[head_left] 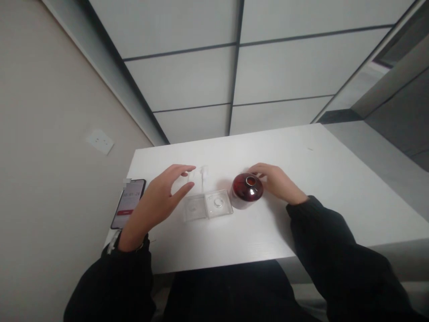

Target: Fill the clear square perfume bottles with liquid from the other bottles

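My left hand (164, 192) is raised over the left part of the table, thumb and fingers apart. Just beyond its fingertips lies a clear and whitish piece with a thin stem (203, 173), too faint to name surely. A clear, square hinged plastic case (218, 203) lies opened flat between my hands, a round hub in its right half. Right of it a dark red glossy bottle (247, 188) stands upright, its round neck uncapped. My right hand (273, 181) curls round the bottle's far right side, its fingertips partly hidden behind it.
A phone (129, 203) with a lit screen lies at the left edge of the white table (335, 192). A wall with a socket (100, 141) rises on the left. Pale panelled doors (194, 85) stand behind the table. A tiny dark sliver (310, 149) lies at the back right.
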A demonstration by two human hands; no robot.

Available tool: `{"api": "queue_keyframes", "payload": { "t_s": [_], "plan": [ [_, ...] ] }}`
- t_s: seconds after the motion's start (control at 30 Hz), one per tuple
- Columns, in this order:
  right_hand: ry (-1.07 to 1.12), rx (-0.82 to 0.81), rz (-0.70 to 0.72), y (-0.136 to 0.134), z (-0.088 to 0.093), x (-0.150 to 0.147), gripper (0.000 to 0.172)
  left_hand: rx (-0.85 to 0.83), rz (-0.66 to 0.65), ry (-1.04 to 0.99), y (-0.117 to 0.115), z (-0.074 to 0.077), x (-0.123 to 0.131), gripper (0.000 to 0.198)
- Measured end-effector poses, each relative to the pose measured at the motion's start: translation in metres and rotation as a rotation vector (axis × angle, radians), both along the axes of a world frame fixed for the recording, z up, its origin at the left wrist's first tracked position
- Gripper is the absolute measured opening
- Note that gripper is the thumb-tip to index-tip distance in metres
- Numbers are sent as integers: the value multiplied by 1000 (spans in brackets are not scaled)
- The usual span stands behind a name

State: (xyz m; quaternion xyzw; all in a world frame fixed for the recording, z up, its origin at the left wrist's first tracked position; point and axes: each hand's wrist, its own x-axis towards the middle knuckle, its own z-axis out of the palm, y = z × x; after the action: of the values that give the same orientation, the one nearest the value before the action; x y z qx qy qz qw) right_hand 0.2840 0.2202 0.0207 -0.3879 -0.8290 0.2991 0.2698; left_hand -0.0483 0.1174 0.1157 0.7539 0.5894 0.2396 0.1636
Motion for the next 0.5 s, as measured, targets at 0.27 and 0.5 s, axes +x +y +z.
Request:
{"api": "queue_keyframes", "payload": {
  "t_s": [0.27, 0.5],
  "plan": [
    [696, -7, -235, -46, 40, -20, 22, 13, -227, -66, -17, -5, 60, 54],
    [744, 120, -287, -62, 16, -41, 14, -37, -354, -17, 15, -6, 97, 58]
  ]
}}
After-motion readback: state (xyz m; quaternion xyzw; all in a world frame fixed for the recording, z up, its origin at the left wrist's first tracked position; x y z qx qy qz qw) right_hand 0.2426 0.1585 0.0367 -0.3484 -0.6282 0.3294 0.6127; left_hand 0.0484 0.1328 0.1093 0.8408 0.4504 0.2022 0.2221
